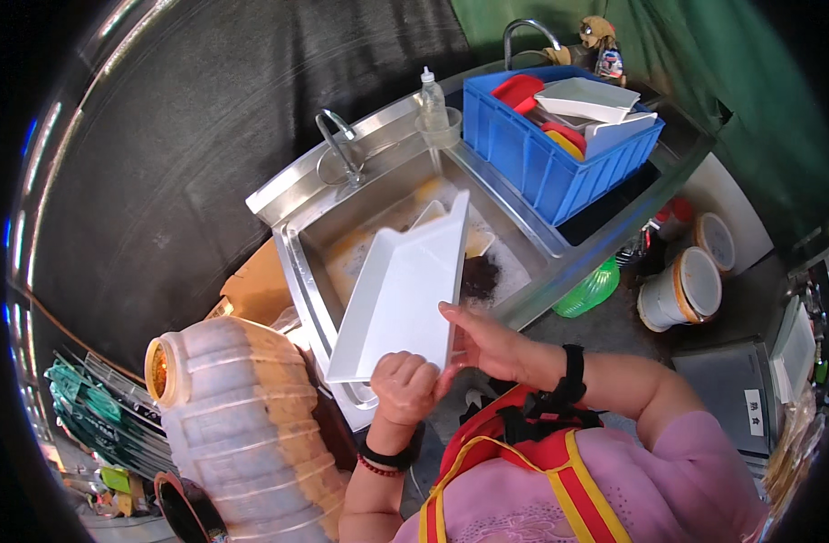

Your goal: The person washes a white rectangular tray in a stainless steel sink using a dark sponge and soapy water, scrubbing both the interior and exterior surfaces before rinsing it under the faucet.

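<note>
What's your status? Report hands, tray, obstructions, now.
Left hand gripping white tray at near end. Right hand holding its right side. Tray tilted at soapy sink. No obstruction visible.

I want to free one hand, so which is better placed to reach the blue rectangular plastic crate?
Probably your right hand: it's nearer the crate, at the right side of the long white plastic tray, while your left hand grips its near edge.

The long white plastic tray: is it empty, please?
Empty: the tray shows a bare white inner surface beyond the left hand.
</note>
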The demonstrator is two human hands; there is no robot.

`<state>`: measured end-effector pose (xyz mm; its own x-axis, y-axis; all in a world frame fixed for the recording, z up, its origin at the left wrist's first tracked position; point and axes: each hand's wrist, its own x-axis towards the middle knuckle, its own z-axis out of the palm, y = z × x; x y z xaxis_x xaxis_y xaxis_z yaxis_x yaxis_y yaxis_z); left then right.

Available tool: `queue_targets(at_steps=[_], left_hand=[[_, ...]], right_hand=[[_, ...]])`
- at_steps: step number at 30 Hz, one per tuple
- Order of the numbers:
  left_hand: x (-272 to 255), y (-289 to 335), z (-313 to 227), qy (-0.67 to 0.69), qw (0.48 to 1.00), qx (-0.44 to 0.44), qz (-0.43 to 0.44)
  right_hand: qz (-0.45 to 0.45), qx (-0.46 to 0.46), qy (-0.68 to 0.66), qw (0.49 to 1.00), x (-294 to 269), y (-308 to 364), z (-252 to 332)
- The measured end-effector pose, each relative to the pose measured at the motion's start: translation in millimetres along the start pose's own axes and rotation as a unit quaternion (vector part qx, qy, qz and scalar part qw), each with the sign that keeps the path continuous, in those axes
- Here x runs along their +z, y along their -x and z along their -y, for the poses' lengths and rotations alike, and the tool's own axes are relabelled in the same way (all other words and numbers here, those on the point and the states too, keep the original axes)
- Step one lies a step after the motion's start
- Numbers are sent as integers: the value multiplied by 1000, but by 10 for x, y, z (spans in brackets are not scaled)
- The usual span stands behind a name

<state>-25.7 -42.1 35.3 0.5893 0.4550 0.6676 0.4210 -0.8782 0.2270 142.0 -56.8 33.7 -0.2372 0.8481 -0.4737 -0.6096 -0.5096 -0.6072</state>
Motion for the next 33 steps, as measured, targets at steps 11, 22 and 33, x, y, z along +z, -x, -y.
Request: queue_targets(at_steps=[11, 22, 33], left_hand=[[656, 240, -582, 80, 964, -198, -157], [2018, -380, -2568, 644, 590, -399, 278], [3328, -433, -5122, 609, 647, -186, 420]], right_hand=[[-26, -244, 63, 967, -1467, 1113, 142], [-180, -271, -78, 942, -3233, 3843, -539], [-318, -396, -213, 835, -3568, 5219, -1586]])
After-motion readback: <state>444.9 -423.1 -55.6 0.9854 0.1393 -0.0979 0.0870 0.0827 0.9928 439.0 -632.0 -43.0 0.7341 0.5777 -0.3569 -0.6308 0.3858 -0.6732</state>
